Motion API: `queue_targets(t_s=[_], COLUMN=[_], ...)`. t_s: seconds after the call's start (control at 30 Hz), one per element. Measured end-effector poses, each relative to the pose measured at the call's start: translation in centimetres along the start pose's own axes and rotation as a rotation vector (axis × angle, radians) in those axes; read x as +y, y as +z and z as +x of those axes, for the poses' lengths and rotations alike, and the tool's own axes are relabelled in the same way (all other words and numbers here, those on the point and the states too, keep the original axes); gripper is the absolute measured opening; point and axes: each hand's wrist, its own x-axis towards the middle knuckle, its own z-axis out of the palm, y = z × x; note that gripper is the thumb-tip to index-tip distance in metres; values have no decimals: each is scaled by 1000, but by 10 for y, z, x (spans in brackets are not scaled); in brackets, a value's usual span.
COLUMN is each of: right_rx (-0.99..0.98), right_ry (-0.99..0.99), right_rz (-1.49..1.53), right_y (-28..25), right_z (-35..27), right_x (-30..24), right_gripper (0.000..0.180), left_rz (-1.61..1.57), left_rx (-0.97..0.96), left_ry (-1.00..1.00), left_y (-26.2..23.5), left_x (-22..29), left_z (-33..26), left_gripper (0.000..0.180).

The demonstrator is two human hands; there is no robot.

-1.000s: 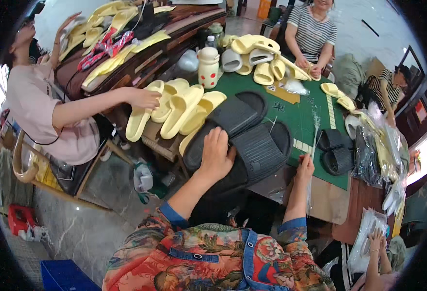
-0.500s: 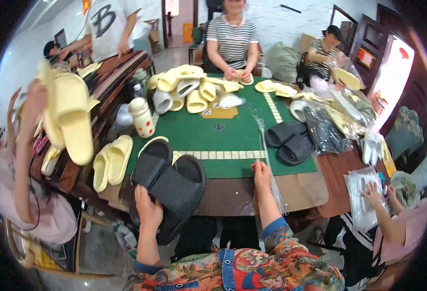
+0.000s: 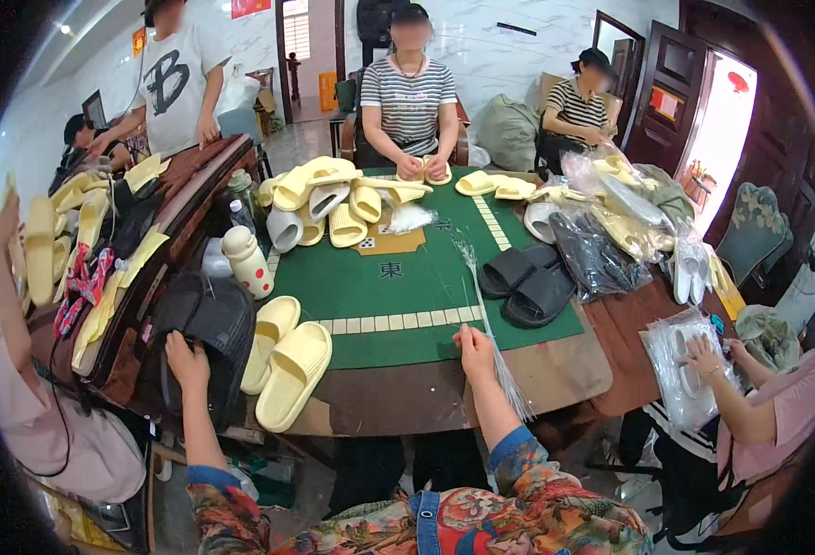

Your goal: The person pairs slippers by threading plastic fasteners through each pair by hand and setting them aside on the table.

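Note:
At the table's left front corner, a pair of black slippers [image 3: 218,319] stands tilted in my left hand [image 3: 188,361], whose fingers close on the lower part. Right beside them a pair of pale yellow slippers [image 3: 295,375] lies along the table edge. My right hand [image 3: 475,351] is closed, thumb against fingers, over the front of the green mat. It is next to a bundle of thin clear strands [image 3: 495,356]; whether a strand is between the fingers is too fine to see. Another black slipper pair [image 3: 539,296] lies beyond it to the right.
Yellow and grey slippers [image 3: 347,222] pile up at the mat's far left, near a white bottle with red dots [image 3: 248,264]. Bagged slippers [image 3: 606,245] crowd the right side. Co-workers sit opposite and at both sides; one at the right handles a clear bag [image 3: 680,356].
My left hand has carried the black slippers leftward, uncovering the yellow pair behind them. My right hand stays closed by the strands. The large yellow slippers raised by the left-side co-worker have moved away.

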Motion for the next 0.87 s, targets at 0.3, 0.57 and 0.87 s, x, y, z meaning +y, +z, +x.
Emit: queue_targets(t_s=[0.3,0.57,0.87], right_rx=[-18,-66,-92], right_ry=[-49,-24,-25], right_rz=[32,-78,-82], right_y=[-6,-2,-2], right_z=[0,1,-1], right_x=[0,2,-1], right_gripper=[36,35,36], left_rz=[230,147,75], left_rx=[-15,28,-62], left_ry=[-163,-150,-190], left_y=[47,46,43], left_x=[4,-3,-5], left_z=[-32,-34,-32], left_gripper=[37,36,44])
